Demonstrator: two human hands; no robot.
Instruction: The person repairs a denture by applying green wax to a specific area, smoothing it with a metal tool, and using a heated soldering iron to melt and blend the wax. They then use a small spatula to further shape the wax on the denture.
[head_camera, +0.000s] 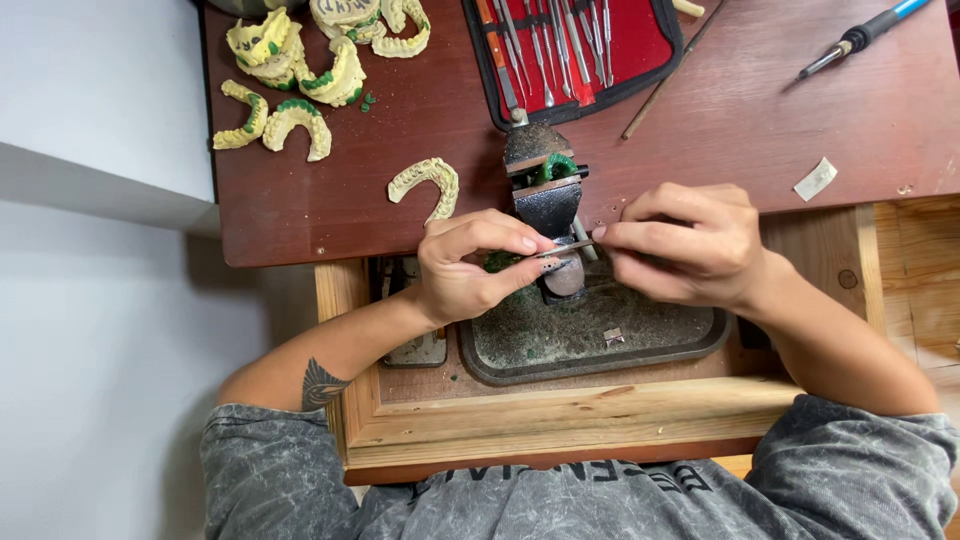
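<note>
Grip: left hand (468, 268) and right hand (682, 243) meet over a thin metal strip (562, 246), each pinching one end between thumb and forefinger, fingertips pressed together.
Other fingers: curled in on both hands; nothing else held.
Strip: lies level, left to right, just near of the vise (545, 190), above the tray (700, 335).
Vise: small, dark, at the near edge of the table (400, 120); a green piece (556, 165) sits in its top.
Tray: dark, oblong, dusted with green filings, set in an open wooden drawer (560, 415); a small metal clip (613, 336) lies in it.
Left of the hands: one pale dental cast (427, 183) alone on the table; a heap of casts (300, 70), some with green wax, at the far left corner.
Far: red-lined tool case (575, 45) with steel instruments; blue-handled tool (865, 35) at far right; scrap of tape (816, 179).
Hard to tell: the strip's ends are hidden by the fingers; what the strip touches under the hands is unclear. The heap and the case are cut off at the top edge.
</note>
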